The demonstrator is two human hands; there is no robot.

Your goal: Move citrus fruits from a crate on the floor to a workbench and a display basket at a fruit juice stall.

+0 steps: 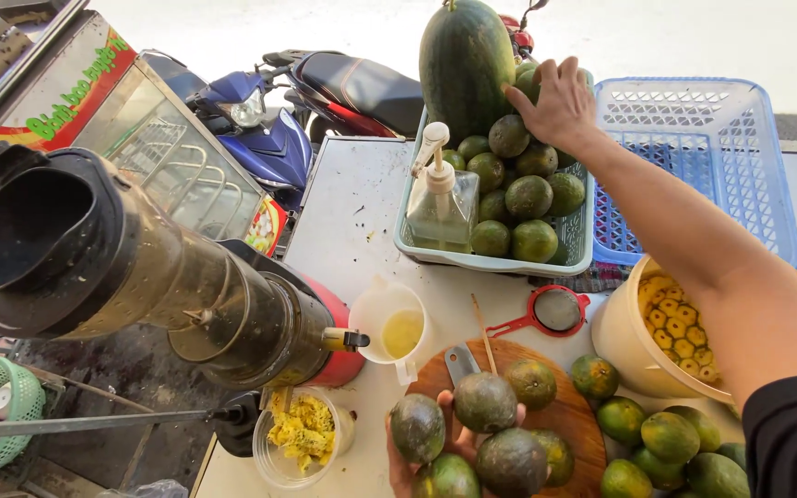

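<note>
Oranges, round and green-skinned [483, 402], sit stacked in my left hand [435, 452] over the wooden cutting board [574, 420]; that loose cupped grip could spill them. My right hand [557, 103] closes on another in the pale plastic basket [491, 263], risking a rolling pile.

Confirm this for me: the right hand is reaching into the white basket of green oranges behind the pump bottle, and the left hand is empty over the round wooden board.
Not quite. The head view shows the left hand cradling several green oranges over the wooden board, not empty. The right hand does reach into the white basket behind the pump bottle.
</note>
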